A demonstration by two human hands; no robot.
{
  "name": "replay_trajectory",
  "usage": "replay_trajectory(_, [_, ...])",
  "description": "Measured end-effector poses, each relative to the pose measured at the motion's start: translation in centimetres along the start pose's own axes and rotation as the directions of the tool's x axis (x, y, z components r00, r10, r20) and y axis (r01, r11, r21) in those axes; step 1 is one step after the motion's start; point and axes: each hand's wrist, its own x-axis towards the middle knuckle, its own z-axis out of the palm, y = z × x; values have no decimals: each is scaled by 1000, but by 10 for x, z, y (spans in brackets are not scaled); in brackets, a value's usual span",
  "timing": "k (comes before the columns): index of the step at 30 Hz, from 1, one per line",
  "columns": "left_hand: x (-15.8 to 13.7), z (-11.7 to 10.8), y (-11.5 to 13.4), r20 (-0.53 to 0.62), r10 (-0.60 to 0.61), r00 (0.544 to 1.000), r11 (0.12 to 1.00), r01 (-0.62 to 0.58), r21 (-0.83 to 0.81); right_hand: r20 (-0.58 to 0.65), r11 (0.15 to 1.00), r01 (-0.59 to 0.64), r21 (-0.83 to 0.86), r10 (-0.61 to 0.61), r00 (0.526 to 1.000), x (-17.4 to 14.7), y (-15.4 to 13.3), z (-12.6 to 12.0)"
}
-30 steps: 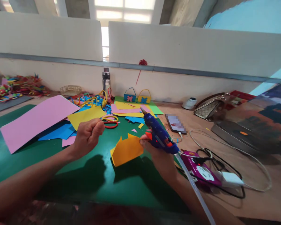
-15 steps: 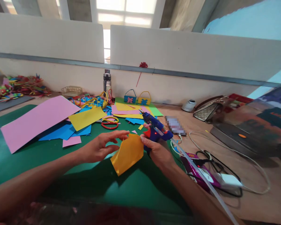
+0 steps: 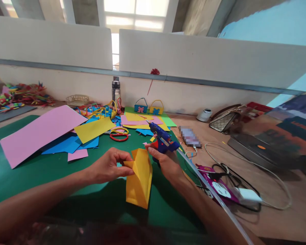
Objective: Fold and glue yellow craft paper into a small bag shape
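Yellow pouch [image 3: 139, 187], folded, one: roughly upright over the near middle of the green mat [image 3: 99, 204], between the hands; whether its lower edge touches the mat, I cannot tell. Left hand [image 3: 108, 167]: thumb and fingers pinching the upper left flap. Right hand [image 3: 168, 165]: wrapped round a blue glue gun [image 3: 162, 134], thumb by the pouch's far right corner; contact there unclear to me. Handling, by my judgement: light, thin, easily creased, not slippery. I would hold it lightly by the flap edges, clear of the gun's tip. Scissors [image 3: 119, 140]: farther off, left of the pouch.
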Motion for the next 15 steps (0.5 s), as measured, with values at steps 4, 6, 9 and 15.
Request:
replay_trajectory(4, [-1,3,1,-199,4,980,997,-20,-80,-98,990,48,-129,-61,993,-3,-12,-11])
replay_trajectory(6, [1,5,0,-318,13,948,997,-37,-69,-110,972,107,-209,-132,985,-7,-15,-14])
replay_trajectory(9, [3,9,-1,-415,8,910,999,-21,-26,-40,951,197,-239,-212,976,-15,-15,-10])
replay_trajectory(15, [5,20,-4,-366,-78,928,994,43,-101,153,951,307,-48,-297,943,-25,-4,5])
